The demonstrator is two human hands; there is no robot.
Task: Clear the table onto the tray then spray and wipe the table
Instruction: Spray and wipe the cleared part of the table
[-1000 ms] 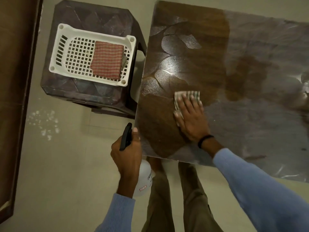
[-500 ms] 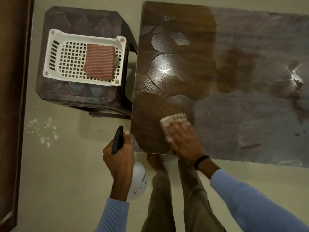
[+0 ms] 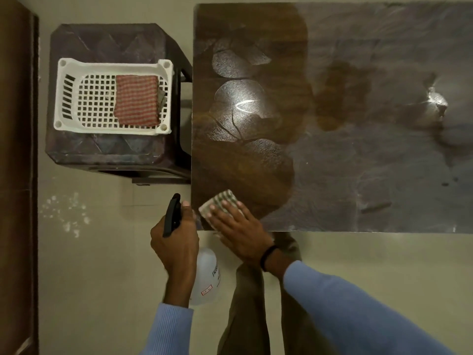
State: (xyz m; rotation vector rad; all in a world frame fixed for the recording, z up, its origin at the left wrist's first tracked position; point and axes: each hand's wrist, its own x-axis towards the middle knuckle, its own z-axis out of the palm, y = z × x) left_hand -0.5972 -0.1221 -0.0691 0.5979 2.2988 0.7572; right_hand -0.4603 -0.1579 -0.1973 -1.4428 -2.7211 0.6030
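Note:
The dark wooden table (image 3: 358, 162) fills the right of the head view; its left part shows darker, wet-looking streaks. My right hand (image 3: 238, 229) lies flat on a striped green-and-white cloth (image 3: 220, 201), pressing it onto the table's near left corner. My left hand (image 3: 176, 242) is just off the table's left edge, shut around a spray bottle (image 3: 206, 275) with a black trigger head and a clear white body. A white plastic tray (image 3: 110, 65) sits on a stool to the left and holds a folded red checked cloth (image 3: 137, 99).
The dark plastic stool (image 3: 107, 39) stands close to the table's left side with a narrow gap between them. A brown door or panel (image 3: 15, 175) runs along the far left. My legs (image 3: 256, 303) are below the table's near edge on a beige floor.
My right hand has dragged the striped cloth from the middle of the table's left part toward me, down to the near left corner. The left hand kept hold of the bottle.

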